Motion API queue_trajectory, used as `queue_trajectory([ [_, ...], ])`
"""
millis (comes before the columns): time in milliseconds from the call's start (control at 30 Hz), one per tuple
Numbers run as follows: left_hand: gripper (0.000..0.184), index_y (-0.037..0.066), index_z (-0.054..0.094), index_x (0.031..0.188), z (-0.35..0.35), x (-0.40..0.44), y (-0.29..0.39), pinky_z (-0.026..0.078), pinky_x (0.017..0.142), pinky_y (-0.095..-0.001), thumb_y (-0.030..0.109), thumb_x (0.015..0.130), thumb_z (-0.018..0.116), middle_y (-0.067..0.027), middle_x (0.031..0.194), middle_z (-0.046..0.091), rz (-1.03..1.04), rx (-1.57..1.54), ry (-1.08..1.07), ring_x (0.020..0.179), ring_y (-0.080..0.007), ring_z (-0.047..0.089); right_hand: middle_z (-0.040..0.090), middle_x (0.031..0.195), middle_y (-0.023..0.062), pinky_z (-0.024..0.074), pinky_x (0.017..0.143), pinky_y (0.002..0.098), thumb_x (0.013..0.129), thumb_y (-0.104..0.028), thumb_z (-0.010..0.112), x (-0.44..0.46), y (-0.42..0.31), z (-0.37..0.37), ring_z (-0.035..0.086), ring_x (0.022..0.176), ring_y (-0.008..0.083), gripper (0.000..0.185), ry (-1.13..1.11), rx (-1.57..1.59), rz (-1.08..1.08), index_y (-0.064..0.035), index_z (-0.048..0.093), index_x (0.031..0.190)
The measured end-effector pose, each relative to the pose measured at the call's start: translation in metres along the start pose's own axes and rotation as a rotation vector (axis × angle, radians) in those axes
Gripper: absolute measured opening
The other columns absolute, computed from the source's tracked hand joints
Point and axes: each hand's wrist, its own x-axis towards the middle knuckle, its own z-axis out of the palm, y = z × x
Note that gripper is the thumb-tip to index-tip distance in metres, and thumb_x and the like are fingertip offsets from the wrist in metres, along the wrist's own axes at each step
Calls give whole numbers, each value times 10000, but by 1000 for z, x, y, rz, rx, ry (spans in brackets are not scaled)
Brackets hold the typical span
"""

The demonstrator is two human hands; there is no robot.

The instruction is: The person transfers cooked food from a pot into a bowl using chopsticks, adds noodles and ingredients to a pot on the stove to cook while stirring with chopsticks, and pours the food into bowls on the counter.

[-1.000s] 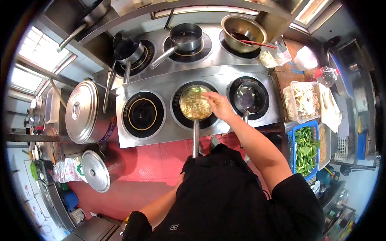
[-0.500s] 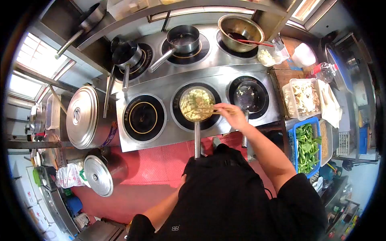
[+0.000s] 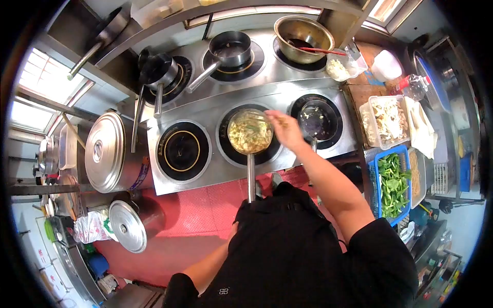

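A small long-handled pan (image 3: 251, 177) stands on the front middle burner. Food with yellowish and green bits (image 3: 250, 131) fills it, looking wet. At the pan's right rim is my right hand (image 3: 285, 128), its fingers pinched on a pair of chopsticks; their tips are hard to make out over the food. My left forearm (image 3: 210, 264) reaches in beside the black apron (image 3: 287, 241), and the fingers of that hand are hidden behind it. The pan's handle points back toward my waist. To the right of my hand, a dark pan (image 3: 319, 122) with a few scraps rests on another burner.
Along the back stand two saucepans (image 3: 230, 49) and a large metal bowl (image 3: 303, 38) with a red utensil. Right of the stove are a tub of sliced mushrooms (image 3: 389, 123) and a blue basket of greens (image 3: 393, 187). A big lidded pot (image 3: 105, 151) stands left.
My right hand has moved up and slightly left along the pan's rim, with the chopsticks now harder to see. The view has shifted slightly. The pan remains on its burner.
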Motion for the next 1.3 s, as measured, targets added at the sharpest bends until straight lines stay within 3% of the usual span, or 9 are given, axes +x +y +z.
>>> queue_trajectory([
  [133, 594, 4, 364, 1382, 1, -1, -4, 372, 1048, -374, 401, 962, 501, -184, 1333, 489, 0, -21, 8, 1209, -270, 497, 699, 1027, 126, 511, 826, 298, 953, -86, 545, -21, -36, -53, 669, 917, 188, 200, -128, -214, 18, -59, 663, 1112],
  [267, 593, 4, 368, 1379, 2, 0, -4, 373, 1047, -375, 402, 960, 502, -186, 1330, 491, -2, -29, 13, 1208, -272, 498, 696, 1016, 133, 510, 827, 300, 932, -53, 560, -45, -37, -32, 670, 932, 196, 203, -257, -132, -30, -56, 671, 1102],
  [533, 592, 2, 378, 1373, 1, 2, 0, 376, 1045, -377, 404, 958, 504, -189, 1324, 497, -4, -6, -1, 1205, -274, 502, 676, 1000, 60, 469, 823, 237, 956, -95, 550, -41, -7, 11, 607, 898, 111, 225, -20, 241, 171, -29, 646, 1148],
  [667, 591, 2, 382, 1370, 0, 1, -3, 377, 1043, -378, 405, 957, 505, -190, 1321, 499, -4, -23, 9, 1204, -276, 504, 650, 1088, 64, 523, 828, 282, 994, -134, 517, -58, 7, -25, 616, 962, 116, 244, -326, 196, 167, -2, 612, 1177],
  [733, 591, 1, 384, 1369, 0, 0, -5, 378, 1043, -378, 406, 956, 506, -191, 1319, 501, 0, -29, 12, 1204, -276, 505, 661, 1040, 51, 513, 827, 246, 987, -122, 526, -51, -11, -44, 619, 953, 113, 225, -195, 288, 280, -15, 624, 1159],
  [867, 590, 1, 389, 1366, -1, 2, -2, 379, 1041, -379, 407, 955, 507, -193, 1316, 503, 2, -22, 9, 1203, -278, 506, 666, 1027, 33, 486, 842, 221, 964, -63, 546, -35, -22, -4, 619, 960, 95, 197, -204, 251, 91, -5, 638, 1129],
  [1033, 589, 0, 395, 1362, -4, 0, 0, 381, 1040, -380, 408, 953, 508, -195, 1312, 507, 0, 0, 0, 1201, -280, 508, 692, 1047, 148, 504, 818, 290, 959, -104, 558, -10, -11, 19, 658, 929, 155, 195, -106, -30, -104, -28, 653, 1111],
  [1133, 589, -1, 398, 1360, -3, -1, -3, 381, 1039, -380, 409, 952, 509, -196, 1310, 509, 0, -17, 3, 1200, -281, 510, 694, 1046, 148, 503, 820, 294, 958, -106, 561, -14, -22, -24, 659, 928, 164, 193, 2, -84, 84, -26, 654, 1107],
  [1300, 588, -1, 404, 1357, 0, 1, -5, 383, 1037, -381, 411, 951, 510, -198, 1306, 512, 5, -27, 8, 1199, -282, 512, 693, 1030, 98, 490, 839, 270, 972, -84, 537, -56, -14, -19, 645, 943, 142, 187, -49, 13, 116, -20, 650, 1106],
])
